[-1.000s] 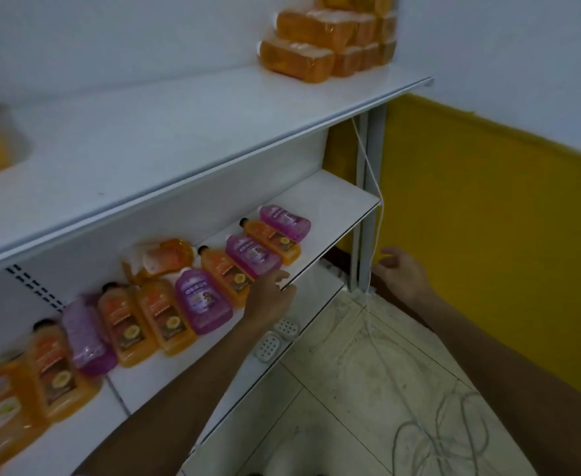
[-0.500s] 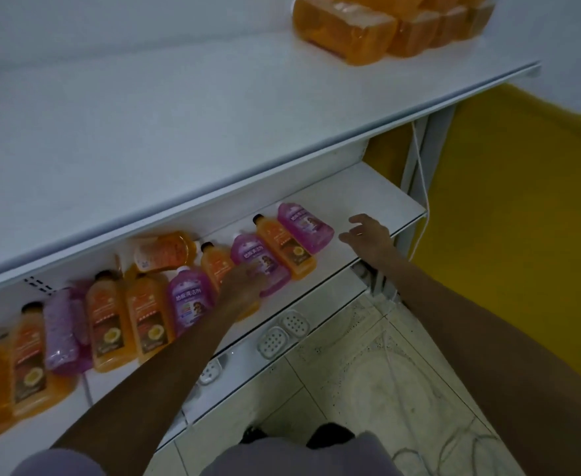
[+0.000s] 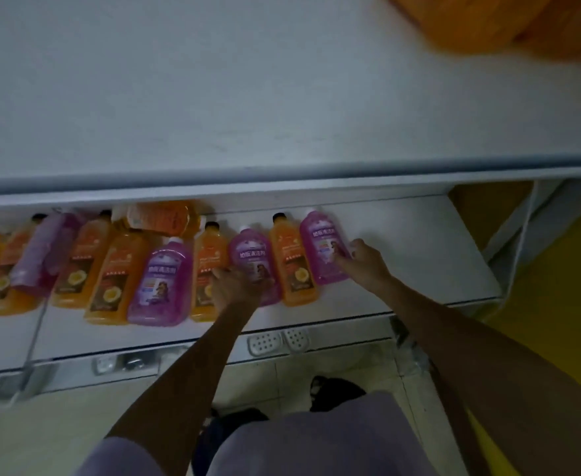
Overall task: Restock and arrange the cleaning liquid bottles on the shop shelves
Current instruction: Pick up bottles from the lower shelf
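Observation:
Several orange and purple cleaning liquid bottles lie flat in a row on the white middle shelf (image 3: 419,255). My left hand (image 3: 234,282) lies over the lower end of a purple bottle (image 3: 255,261), fingers curled down between it and the orange bottle (image 3: 208,255) to its left. My right hand (image 3: 364,261) holds the right edge of the rightmost purple bottle (image 3: 321,247) between thumb and fingers. An orange bottle (image 3: 290,266) lies between the two purple ones. One orange bottle (image 3: 160,218) lies crosswise at the back.
A wide white upper shelf (image 3: 247,97) overhangs the row, with orange packs (image 3: 508,22) at its far right. White soap dishes (image 3: 277,341) sit on the bottom shelf. A yellow wall (image 3: 563,286) and a shelf post stand at the right. Tiled floor lies below.
I have leaned in closer over the shelves. My right hand moved left from the bare shelf end onto the rightmost purple bottle. My left hand stays on the bottles in the middle.

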Motion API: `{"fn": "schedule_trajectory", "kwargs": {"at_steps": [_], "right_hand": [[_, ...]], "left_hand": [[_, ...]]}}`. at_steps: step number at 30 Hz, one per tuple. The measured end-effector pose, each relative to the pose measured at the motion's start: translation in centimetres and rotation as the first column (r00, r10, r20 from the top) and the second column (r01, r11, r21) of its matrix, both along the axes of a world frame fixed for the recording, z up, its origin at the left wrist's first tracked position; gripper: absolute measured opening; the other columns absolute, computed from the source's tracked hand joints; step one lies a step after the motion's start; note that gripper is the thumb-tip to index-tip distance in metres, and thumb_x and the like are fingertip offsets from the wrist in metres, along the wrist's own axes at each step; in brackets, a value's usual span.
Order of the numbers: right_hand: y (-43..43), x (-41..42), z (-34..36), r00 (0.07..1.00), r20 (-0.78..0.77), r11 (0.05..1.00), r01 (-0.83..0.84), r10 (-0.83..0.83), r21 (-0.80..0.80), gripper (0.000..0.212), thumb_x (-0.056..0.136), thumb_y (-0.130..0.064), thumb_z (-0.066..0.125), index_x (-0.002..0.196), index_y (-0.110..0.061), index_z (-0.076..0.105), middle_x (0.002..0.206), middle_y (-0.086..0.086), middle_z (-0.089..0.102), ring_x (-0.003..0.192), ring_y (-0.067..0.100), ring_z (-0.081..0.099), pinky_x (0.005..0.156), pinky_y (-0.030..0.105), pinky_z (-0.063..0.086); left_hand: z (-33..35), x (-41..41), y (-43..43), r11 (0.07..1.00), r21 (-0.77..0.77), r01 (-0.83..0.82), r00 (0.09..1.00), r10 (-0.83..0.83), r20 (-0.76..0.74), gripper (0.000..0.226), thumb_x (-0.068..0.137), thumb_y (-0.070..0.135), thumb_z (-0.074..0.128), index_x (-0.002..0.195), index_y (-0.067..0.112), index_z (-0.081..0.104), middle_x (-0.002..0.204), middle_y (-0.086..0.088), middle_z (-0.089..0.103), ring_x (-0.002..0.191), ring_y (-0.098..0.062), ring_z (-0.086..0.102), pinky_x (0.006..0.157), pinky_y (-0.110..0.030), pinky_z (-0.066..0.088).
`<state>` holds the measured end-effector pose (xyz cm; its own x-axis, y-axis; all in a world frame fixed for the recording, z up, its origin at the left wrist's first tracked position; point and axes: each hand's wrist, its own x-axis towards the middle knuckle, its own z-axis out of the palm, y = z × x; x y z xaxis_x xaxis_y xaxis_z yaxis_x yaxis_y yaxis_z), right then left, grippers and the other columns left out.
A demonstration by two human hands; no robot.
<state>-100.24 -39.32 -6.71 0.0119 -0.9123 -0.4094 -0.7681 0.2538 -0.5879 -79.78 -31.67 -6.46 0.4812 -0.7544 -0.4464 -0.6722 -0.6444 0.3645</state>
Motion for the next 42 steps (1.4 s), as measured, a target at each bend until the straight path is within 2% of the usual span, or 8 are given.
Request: {"fn": "schedule_trajectory", "kwargs": {"at_steps": [5,10,13,17,23,28,33,42], "right_hand": [[-2.7,0.1,-1.4,0.995,0.032,0.992,-0.093,0.090,0.088,0.056,0.090,-0.048,0.055,0.122,-0.003,0.046,0.117,0.014,0.059,0.101,0.031,0.062,0.070,0.030,0.047],[-4.1,0.0,-3.0,0.990,-0.018,0.983,-0.139,0.142,0.122,0.083,0.066,-0.075,0.060,0.117,-0.009,0.059,0.113,0.014,0.064,0.098,0.031,0.064,0.083,0.040,0.055],[-5.1,-0.4,-2.9,0.994,0.034,0.966,-0.112,0.107,0.232,0.066,0.070,-0.057,0.072,0.114,-0.009,0.063,0.109,0.012,0.066,0.096,0.028,0.066,0.081,0.032,0.053],[-4.7,-1.0,-3.1,0.998,0.071,0.961,-0.021,0.001,0.276,0.110,0.032,-0.061,0.082,0.125,-0.010,0.055,0.119,0.014,0.060,0.099,0.029,0.064,0.081,0.035,0.056],[-2.2,-1.5,-1.2,0.968,0.196,0.966,0.111,-0.159,0.232,0.086,0.049,-0.042,0.088,0.120,-0.007,0.055,0.112,0.014,0.066,0.089,0.028,0.067,0.070,0.033,0.055],[1.0,3.1,2.8,0.950,0.311,0.997,-0.048,0.026,0.066,0.089,0.035,-0.051,0.083,0.111,-0.010,0.060,0.103,0.010,0.068,0.086,0.024,0.068,0.073,0.032,0.056],[9.7,12.9,7.5,0.844,0.490,0.975,-0.216,0.217,-0.059,0.065,0.065,-0.027,0.084,0.119,-0.011,0.050,0.110,0.007,0.065,0.091,0.021,0.064,0.068,0.023,0.049],[26.4,31.8,17.4,0.469,0.602,0.740,-0.580,0.646,-0.342,0.097,0.073,-0.022,0.080,0.149,-0.026,0.019,0.139,-0.001,0.043,0.111,0.014,0.049,0.086,0.027,0.046]], "left_hand": [[-1.5,-2.5,-0.6,0.983,-0.052,-0.177,0.984,0.178,0.009,0.087,0.078,0.044,0.070,0.138,0.003,0.024,0.133,-0.022,0.035,0.124,-0.036,0.037,0.104,-0.042,0.032],[-2.2,-3.5,0.5,0.877,-0.199,-0.438,0.883,0.378,-0.278,0.084,0.071,0.025,0.080,0.136,0.006,0.030,0.117,-0.009,0.052,0.104,-0.025,0.054,0.089,-0.036,0.045],[-2.3,-2.4,0.9,0.877,-0.134,-0.461,0.855,0.399,-0.332,0.091,0.056,0.036,0.087,0.130,0.009,0.043,0.115,-0.007,0.060,0.107,-0.026,0.059,0.092,-0.039,0.049],[-1.5,-1.9,2.3,0.860,-0.119,-0.497,0.794,0.394,-0.462,0.083,0.061,0.028,0.086,0.132,0.017,0.044,0.120,-0.001,0.059,0.111,-0.022,0.055,0.099,-0.042,0.046],[-0.3,-0.3,7.8,0.861,-0.044,-0.506,0.707,0.385,-0.594,0.078,0.053,0.035,0.086,0.122,0.018,0.053,0.112,-0.004,0.066,0.097,-0.026,0.065,0.084,-0.046,0.055],[2.3,2.5,13.4,0.672,-0.099,-0.734,0.498,0.432,-0.752,0.068,0.062,0.003,0.082,0.122,0.006,0.049,0.111,-0.012,0.063,0.096,-0.030,0.063,0.079,-0.041,0.055],[6.9,8.4,22.5,0.518,-0.220,-0.826,0.465,0.408,-0.786,0.059,0.059,0.001,0.082,0.110,0.008,0.053,0.107,-0.015,0.062,0.088,-0.030,0.062,0.079,-0.044,0.054],[17.6,20.6,42.1,0.209,-0.511,-0.834,0.545,0.459,-0.702,0.063,0.063,0.003,0.079,0.120,0.003,0.052,0.108,-0.014,0.064,0.086,-0.026,0.064,0.067,-0.033,0.053]]}}
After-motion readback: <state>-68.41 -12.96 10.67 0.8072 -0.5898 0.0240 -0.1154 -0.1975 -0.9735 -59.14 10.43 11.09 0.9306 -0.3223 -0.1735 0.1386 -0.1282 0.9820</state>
